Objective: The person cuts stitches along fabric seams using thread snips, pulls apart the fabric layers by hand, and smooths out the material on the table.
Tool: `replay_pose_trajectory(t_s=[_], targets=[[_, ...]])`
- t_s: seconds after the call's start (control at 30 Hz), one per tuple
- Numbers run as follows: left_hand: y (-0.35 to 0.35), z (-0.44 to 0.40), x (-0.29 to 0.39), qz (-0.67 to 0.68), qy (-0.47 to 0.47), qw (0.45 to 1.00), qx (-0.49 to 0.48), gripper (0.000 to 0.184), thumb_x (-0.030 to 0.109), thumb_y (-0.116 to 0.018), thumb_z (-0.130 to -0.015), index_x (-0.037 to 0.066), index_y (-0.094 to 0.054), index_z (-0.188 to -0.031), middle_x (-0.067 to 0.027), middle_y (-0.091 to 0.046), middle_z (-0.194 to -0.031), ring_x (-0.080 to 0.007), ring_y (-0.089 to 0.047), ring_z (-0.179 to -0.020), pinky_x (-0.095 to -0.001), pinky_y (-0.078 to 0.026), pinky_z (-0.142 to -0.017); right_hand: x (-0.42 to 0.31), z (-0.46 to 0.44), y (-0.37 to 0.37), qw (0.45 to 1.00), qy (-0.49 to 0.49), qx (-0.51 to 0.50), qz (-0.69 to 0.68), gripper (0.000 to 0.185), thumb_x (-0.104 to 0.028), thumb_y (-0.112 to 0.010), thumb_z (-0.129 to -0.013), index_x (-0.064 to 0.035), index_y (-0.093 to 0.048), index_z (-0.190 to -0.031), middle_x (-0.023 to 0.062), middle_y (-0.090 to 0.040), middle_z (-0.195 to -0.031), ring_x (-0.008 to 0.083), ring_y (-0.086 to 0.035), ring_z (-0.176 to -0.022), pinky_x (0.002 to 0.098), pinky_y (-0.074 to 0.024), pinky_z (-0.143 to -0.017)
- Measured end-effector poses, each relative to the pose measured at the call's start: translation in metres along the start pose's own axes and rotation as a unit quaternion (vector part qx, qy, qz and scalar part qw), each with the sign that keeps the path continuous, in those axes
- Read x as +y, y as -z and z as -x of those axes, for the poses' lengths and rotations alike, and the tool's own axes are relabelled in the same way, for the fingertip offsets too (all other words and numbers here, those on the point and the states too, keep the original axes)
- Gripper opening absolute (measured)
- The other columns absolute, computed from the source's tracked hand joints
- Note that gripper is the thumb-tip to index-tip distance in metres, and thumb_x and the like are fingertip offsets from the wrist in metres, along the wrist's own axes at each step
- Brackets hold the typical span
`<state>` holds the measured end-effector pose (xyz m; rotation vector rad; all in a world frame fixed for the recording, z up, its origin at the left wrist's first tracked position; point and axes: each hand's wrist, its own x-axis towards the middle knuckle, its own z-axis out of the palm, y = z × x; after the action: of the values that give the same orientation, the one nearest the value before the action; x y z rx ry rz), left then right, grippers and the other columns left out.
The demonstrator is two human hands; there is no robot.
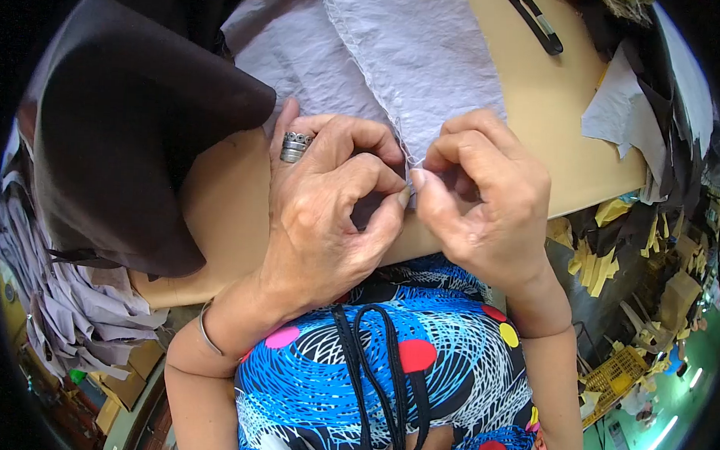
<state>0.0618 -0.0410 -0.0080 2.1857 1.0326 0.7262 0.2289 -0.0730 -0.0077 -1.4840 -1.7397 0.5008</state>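
Observation:
Pale lilac fabric lies over the tan tabletop, with a stitched seam running down it toward both hands. My left hand, with silver rings on one finger, pinches the fabric's lower end at the seam between thumb and index finger. Just to the right, my right hand pinches the same seam edge with thumb and index finger. The fingertips of the two hands nearly touch. Any thread or small item between the fingertips is too small to make out.
Dark brown fabric drapes over the table's left side. Black snips or tweezers lie at the top right. Fabric scraps hang over the right edge. Lilac pieces are stacked at left; a yellow crate stands on the floor.

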Motion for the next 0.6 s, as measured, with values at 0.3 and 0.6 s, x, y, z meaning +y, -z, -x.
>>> replay_pose_trajectory(t_s=[0.3,0.6], targets=[[-0.0012,-0.0038,0.0021,-0.013,0.031,0.999,0.022,0.011,0.008,-0.07,-0.065,0.009,-0.062,-0.073,-0.0031,-0.059,-0.089,-0.0238,-0.057,-0.09,-0.0523,-0.028,-0.101,0.0056,0.0,-0.0091,0.998,0.043,0.015,0.045,0.012,-0.009,-0.067,-0.066,-0.007,-0.058,-0.073,0.0048,-0.056,-0.078,0.0244,-0.054,-0.054,0.035,-0.0429,-0.052],[-0.0034,-0.0081,-0.0021,-0.009,0.016,0.999,0.037,0.011,0.005,-0.068,-0.065,0.008,-0.06,-0.071,-0.0019,-0.06,-0.086,-0.0201,-0.058,-0.083,-0.041,-0.033,-0.093,0.0067,-0.0012,-0.0108,0.993,0.062,0.012,0.095,0.014,-0.011,-0.066,-0.065,-0.0073,-0.054,-0.072,0.0063,-0.053,-0.077,0.0252,-0.054,-0.054,0.0357,-0.043,-0.052]])
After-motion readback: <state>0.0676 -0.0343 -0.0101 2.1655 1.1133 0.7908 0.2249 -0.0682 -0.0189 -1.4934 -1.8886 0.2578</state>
